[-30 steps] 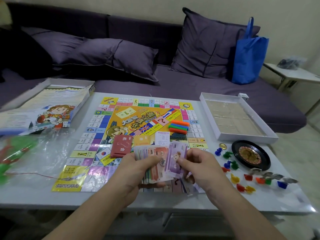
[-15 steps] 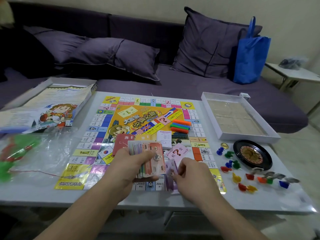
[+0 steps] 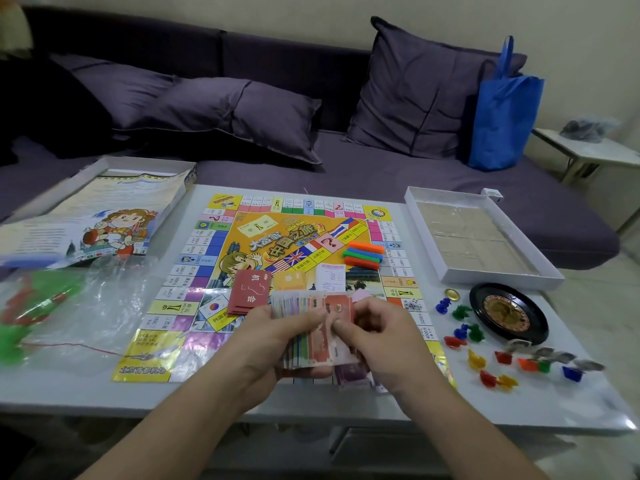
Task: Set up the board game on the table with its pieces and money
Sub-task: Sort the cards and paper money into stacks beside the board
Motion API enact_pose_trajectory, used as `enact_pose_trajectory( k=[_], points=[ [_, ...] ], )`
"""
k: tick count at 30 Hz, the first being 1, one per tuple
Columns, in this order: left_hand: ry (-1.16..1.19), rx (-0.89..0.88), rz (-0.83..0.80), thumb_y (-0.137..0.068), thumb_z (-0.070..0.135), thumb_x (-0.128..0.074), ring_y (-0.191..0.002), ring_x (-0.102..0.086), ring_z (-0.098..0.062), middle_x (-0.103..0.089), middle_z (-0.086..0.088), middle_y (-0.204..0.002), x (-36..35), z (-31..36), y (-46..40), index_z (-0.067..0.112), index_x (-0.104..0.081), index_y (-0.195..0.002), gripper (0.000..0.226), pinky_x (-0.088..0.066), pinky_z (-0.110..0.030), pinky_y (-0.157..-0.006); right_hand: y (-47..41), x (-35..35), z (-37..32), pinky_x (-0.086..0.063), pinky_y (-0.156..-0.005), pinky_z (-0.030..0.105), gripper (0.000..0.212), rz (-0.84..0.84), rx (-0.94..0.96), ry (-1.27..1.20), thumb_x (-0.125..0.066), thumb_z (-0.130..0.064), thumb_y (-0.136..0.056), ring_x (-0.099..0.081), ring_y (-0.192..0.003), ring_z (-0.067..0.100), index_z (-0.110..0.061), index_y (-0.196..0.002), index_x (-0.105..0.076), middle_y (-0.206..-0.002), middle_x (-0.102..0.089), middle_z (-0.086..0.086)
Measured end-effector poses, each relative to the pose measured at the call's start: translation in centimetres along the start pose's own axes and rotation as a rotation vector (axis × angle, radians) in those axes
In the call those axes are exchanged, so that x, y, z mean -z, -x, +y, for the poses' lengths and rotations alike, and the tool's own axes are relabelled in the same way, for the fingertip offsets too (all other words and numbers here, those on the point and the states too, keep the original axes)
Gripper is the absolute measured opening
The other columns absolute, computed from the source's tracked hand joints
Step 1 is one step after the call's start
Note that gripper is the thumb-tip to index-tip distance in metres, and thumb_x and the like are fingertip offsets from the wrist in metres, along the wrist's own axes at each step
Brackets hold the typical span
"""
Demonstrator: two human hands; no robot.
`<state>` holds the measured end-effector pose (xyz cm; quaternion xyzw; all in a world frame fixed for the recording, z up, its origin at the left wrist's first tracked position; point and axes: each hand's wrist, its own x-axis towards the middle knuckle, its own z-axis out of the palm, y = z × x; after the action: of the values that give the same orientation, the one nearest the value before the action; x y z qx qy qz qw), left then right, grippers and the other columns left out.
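Play money [image 3: 313, 329] is a fanned stack of mixed-colour notes, held above the near edge of the game board [image 3: 287, 282]. Left hand [image 3: 277, 341] grips the stack from below and the side, thumb across the top. Right hand [image 3: 381, 337] pinches the top reddish note at its right edge, fingers curled. A few purple notes [image 3: 351, 372] lie flat on the board just under the hands.

Step in hand, as I read it: sorting or dealing the money by colour, one note at a time. Next move likely calls for peeling the reddish note free without dragging its neighbours, then laying it in its own pile; thin notes will tend to stick together.

Board lies open and flat on the white table [image 3: 207, 396]. On it: red card deck [image 3: 250, 292], a yellow card and a white slip beside it, and a stack of coloured bars [image 3: 363, 255] toward the right. Right of the board: loose player tokens [image 3: 478, 344] in several colours, a gold coin [image 3: 452, 294], a roulette-style spinner [image 3: 507, 313], and the white box tray [image 3: 481, 237]. Left: box lid with the rules sheet [image 3: 93, 216], and a clear plastic bag [image 3: 86, 306] with green and red bits at its far left. Purple sofa behind, blue bag on it.
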<state>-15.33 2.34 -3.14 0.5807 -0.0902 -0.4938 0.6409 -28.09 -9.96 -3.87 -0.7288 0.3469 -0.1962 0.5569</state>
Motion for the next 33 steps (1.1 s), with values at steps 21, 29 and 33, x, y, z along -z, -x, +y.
enact_pose_trajectory(
  k=[21,29,33],
  points=[
    [-0.166,-0.101,0.299,-0.086,0.007,-0.082,-0.079,-0.080,-0.034,-0.080,-0.015,-0.087,3.3,0.5,0.3,0.007,-0.070,-0.102,0.020,-0.063,-0.060,-0.076,-1.1,-1.9,-0.1,-0.065,-0.064,0.042,0.018,0.048,-0.111,0.370,-0.085,-0.030,-0.087,-0.075,-0.068,0.010,-0.020,-0.084,-0.069,-0.079,-0.076,-0.003],
    [-0.126,-0.096,0.216,-0.088,0.003,-0.079,-0.078,-0.079,-0.037,-0.080,-0.018,-0.087,3.6,0.8,1.3,0.003,-0.070,-0.107,0.021,-0.065,-0.055,-0.060,-0.5,-4.8,0.4,-0.059,-0.073,0.036,0.021,0.027,-0.034,0.771,-0.072,-0.035,-0.093,-0.064,-0.084,0.011,-0.031,-0.098,-0.053,-0.094,-0.066,-0.008],
    [-0.098,-0.091,0.207,-0.087,0.004,-0.080,-0.080,-0.080,-0.035,-0.080,-0.017,-0.089,3.8,0.9,1.2,0.003,-0.070,-0.107,0.023,-0.065,-0.053,-0.063,-0.1,-5.0,0.7,-0.059,-0.076,0.037,0.031,0.071,0.061,0.983,-0.067,-0.046,-0.092,-0.065,-0.094,0.015,-0.031,-0.113,-0.049,-0.107,-0.062,-0.009]
  ],
)
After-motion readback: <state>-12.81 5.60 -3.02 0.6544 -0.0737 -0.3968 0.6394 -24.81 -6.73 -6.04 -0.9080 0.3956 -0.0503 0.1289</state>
